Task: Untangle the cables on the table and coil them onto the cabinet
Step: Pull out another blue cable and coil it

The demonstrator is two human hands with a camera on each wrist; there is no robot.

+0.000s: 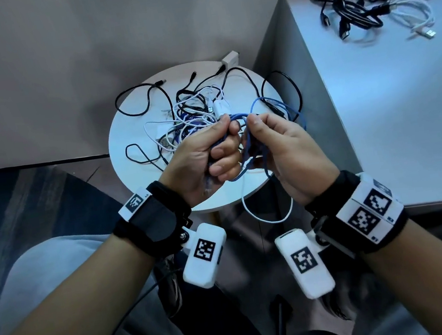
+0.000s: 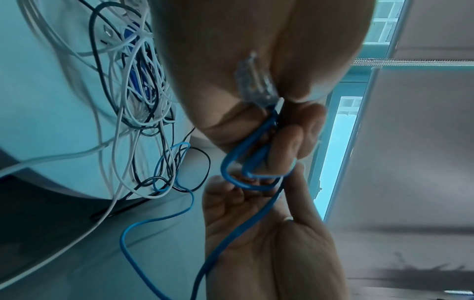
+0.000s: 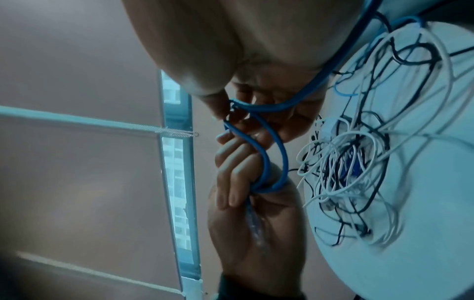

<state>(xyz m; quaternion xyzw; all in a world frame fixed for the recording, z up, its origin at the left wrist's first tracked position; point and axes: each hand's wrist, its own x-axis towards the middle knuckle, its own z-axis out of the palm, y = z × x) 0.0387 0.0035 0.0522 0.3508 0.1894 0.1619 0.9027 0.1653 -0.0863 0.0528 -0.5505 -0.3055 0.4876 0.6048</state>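
Two hands at work over the round table (image 1: 128, 129), both on one blue cable (image 1: 248, 146); left hand (image 1: 207, 160) closed in a fist round a few gathered loops, clear plug (image 2: 254, 81) lying against the palm; right hand (image 1: 283, 152) pinching the same cable between thumb and forefinger just beside the left fist, other fingers loosely curled.

Free end of the blue cable runs off toward the tangle (image 1: 194, 111) of white and black cables on the table, and looks threaded through it; a white cable (image 1: 264, 212) hangs in a loop off the table edge below the hands.

Step in hand, as I judge it: winding the blue cable into a coil while drawing it out of the heap; best done with the left keeping the loops even and the plug trapped; right hand feeding slack in short pulls, not yanking, since a hard tug would likely drag the whole heap off the table; stop and lift crossings free where it snags.

Several coiled cables (image 1: 372, 1), black, blue and white, lie on the cabinet (image 1: 404, 99) to the right; this one goes there next.
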